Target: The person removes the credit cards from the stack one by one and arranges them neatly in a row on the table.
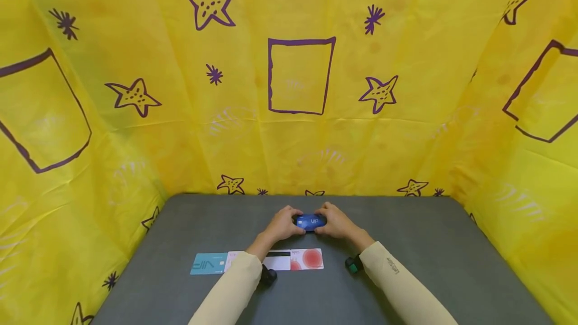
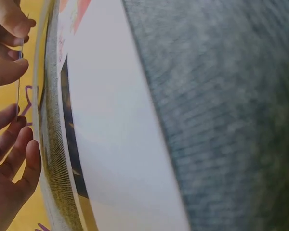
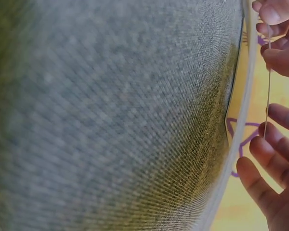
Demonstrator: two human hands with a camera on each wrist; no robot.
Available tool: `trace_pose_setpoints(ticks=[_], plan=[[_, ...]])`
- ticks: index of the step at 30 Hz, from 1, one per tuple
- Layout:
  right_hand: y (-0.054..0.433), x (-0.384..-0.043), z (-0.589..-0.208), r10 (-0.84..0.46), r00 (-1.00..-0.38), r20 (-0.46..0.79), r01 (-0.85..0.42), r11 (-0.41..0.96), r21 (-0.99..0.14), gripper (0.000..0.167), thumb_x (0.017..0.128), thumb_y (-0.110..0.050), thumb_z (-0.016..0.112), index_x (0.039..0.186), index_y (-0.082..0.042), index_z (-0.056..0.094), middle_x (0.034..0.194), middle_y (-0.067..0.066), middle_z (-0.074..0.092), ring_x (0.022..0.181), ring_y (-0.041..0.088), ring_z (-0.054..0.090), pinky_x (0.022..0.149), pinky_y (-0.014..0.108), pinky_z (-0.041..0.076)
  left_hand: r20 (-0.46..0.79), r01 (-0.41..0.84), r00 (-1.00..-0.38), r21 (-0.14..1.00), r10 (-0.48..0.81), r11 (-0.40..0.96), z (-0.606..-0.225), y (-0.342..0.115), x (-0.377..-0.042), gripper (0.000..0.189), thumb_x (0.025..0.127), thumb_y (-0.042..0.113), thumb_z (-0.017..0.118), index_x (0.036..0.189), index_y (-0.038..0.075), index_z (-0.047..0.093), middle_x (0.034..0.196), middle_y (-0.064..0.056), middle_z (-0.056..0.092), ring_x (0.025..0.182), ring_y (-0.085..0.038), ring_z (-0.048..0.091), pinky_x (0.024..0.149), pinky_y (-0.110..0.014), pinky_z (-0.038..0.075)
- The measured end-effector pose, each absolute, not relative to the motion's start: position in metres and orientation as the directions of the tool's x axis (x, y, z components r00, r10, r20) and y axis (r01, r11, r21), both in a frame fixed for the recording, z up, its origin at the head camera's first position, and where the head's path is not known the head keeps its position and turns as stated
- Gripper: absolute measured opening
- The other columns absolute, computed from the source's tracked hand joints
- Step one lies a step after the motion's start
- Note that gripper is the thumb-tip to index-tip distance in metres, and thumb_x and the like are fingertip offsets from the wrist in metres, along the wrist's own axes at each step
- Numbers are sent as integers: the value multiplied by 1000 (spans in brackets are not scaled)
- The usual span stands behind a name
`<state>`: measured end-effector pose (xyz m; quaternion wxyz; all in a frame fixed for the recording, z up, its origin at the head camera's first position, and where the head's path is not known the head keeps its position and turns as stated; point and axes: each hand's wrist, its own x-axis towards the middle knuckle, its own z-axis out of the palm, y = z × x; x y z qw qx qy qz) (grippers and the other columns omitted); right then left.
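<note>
Both hands hold a blue card between them near the far side of the table. The left hand pinches its left end with thumb and fingers. At the right end, the right hand pinches it in the same way. Each wrist view shows the card edge-on as a thin line. Nearer the body lies a row of cards: a teal card, a pale card partly covered by the left sleeve, a white card with a black stripe and a card with red circles.
The grey tabletop spreads out around the hands and cards. Yellow curtains with purple star drawings hang behind it and on both sides. A dark wrist device sits under the left forearm, another device under the right.
</note>
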<state>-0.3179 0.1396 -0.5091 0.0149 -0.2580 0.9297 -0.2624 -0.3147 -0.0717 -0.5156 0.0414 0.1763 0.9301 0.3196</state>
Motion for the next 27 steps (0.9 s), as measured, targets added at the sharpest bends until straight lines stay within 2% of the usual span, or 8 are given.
trace_pose_setpoints(ticks=[7, 16, 24, 27], plan=[[142, -310, -507, -491, -863, 118, -479, 721, -501, 48, 77, -26, 80, 117, -4, 67, 103, 7, 54, 94, 19, 52, 86, 40, 47, 26, 303, -930, 617, 366, 726, -512, -75, -310, 56, 74, 32, 83, 122, 9, 67, 105, -6, 59, 89, -17, 56, 81, -35, 49], [148, -304, -495, -477, -867, 141, -478, 719, -505, 48, 77, -25, 80, 118, -4, 66, 107, 9, 55, 98, 22, 53, 90, 43, 48, 20, 306, -922, 647, 386, 699, -501, -75, -309, 55, 76, 34, 82, 123, 11, 65, 107, -6, 58, 92, -18, 54, 85, -37, 50], [151, -297, -494, -474, -869, 145, -475, 715, -513, 49, 77, -25, 80, 119, -4, 66, 107, 7, 55, 99, 21, 53, 92, 43, 48, 67, 349, -909, 664, 412, 662, -501, -76, -300, 55, 77, 30, 82, 124, 9, 63, 107, -8, 56, 86, -16, 51, 75, -30, 46], [151, -294, -493, -476, -865, 161, -485, 708, -514, 49, 77, -26, 80, 119, -3, 66, 107, 6, 55, 99, 20, 54, 91, 42, 48, 66, 341, -909, 685, 411, 644, -501, -76, -296, 55, 78, 29, 80, 126, 9, 61, 110, -9, 55, 89, -17, 52, 80, -32, 47]])
